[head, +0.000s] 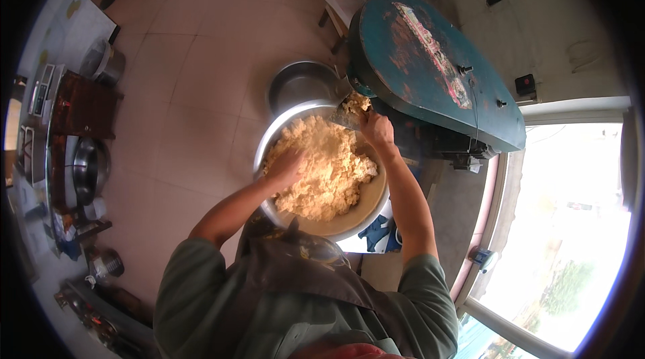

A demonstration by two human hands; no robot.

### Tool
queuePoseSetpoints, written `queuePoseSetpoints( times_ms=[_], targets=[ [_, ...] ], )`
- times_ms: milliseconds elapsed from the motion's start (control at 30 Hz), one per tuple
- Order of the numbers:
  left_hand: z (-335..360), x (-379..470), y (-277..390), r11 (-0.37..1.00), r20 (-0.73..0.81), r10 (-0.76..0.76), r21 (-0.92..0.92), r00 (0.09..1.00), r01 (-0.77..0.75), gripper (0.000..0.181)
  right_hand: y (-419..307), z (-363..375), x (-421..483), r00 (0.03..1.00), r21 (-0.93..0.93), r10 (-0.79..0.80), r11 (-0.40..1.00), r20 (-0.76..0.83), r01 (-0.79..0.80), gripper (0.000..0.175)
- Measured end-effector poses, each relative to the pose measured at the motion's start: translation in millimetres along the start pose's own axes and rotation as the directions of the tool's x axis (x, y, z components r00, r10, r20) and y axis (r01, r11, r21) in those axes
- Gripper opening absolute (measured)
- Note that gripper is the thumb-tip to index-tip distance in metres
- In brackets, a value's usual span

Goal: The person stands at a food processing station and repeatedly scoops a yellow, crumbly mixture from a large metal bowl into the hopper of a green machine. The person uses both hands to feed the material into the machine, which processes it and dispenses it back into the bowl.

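Note:
A wide metal basin in front of me holds a large heap of crumbly yellowish dough. My left hand rests at the heap's left side, its fingers partly hidden against the dough. Over the basin's far right rim, my right hand grips a metal scoop, seen only in part. Some of the same crumbly dough lies at the scoop, close beneath the rounded end of a green machine.
The green machine housing, with bolts sticking up, fills the right side. Behind the basin, an empty-looking metal bowl stands low. At left are a wooden cabinet, a metal pot and a steel bowl. A bright window is at right.

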State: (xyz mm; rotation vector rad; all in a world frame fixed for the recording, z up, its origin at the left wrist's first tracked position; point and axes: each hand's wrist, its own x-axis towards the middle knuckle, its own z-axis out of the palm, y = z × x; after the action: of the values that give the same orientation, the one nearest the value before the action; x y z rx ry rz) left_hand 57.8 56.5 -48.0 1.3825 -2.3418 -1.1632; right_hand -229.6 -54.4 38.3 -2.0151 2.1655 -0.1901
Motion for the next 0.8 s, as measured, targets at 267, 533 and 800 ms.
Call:
queuePoseSetpoints(
  times_ms=[267, 533, 800],
  targets=[
    [4.5, -22.6, 3.5, 0.998, -0.078, 0.061, 0.037, 0.995, -0.058, 0.083, 6.2, 6.2, 8.4, 1.000, -0.041, -0.010, 0.999, -0.028, 0.009, 0.036],
    [15.3, -40.2, -22.4, 0.998, -0.132, 0.057, -0.014, 0.990, -0.060, 0.071, 6.4, -9.5, -19.1, 0.995, -0.108, -0.090, 0.990, -0.036, 0.085, 0.030],
    [-18.1, -39.7, -45.2, 0.979, -0.117, 0.203, 0.033, 0.972, -0.200, 0.064, -10.2, -16.3, -18.2, 0.986, -0.109, -0.160, 0.982, -0.035, 0.156, 0.032]
  ],
)
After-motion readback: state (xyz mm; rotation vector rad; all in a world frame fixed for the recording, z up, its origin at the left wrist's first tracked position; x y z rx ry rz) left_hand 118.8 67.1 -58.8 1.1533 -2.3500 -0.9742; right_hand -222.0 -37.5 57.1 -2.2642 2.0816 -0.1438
